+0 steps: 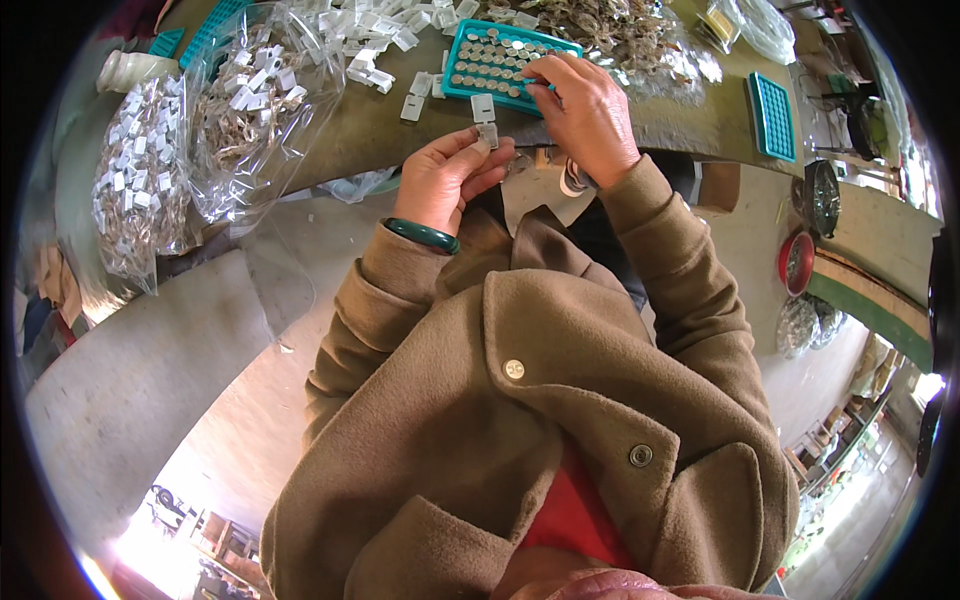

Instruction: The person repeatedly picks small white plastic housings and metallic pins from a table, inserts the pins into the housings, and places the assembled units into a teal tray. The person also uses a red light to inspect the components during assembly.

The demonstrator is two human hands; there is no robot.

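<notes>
My left hand point(440, 180) pinches a small white plastic case point(484, 108) between thumb and fingers; its two flaps stand unfolded, just in front of the tray. A teal tray point(450, 62) lies on the table with rows of small round silvery discs point(490, 57) in its pockets. Over the tray's right front part is my right hand point(590, 108), thumb and forefinger brought together. Whatever sits between those fingertips is too small to make out. Left of the tray lies another unfolded white case point(412, 107), near a heap of similar cases point(365, 35).
Clear bags with white cases and brown stringy bits point(245, 130) hang over the table's left edge. A brown, shiny heap point(625, 30) lies behind the tray. Another teal tray point(771, 117) rests at the right edge. A red basin point(797, 262) stands lower right.
</notes>
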